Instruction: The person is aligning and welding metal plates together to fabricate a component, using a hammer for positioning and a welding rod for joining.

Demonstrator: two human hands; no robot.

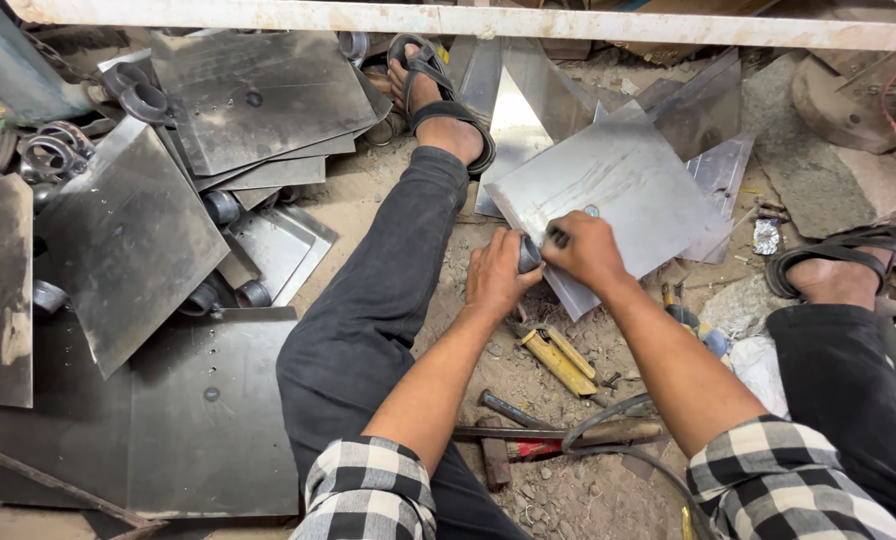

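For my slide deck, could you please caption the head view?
Seated on the ground, left hand and right hand grip a small tool against a metal sheet.

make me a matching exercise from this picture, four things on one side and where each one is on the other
Things:
1. metal sheet
2. yellow-handled tool
3. hammer
4. metal rings

Places:
A. far left, among the stacked plates
B. on the dirt just below both hands
C. under the right hand, between the legs
D. lying on the ground near the sleeves, lowest of all

Pairs: 1-C, 2-B, 3-D, 4-A

The left hand has its grip on a small dark cylinder.
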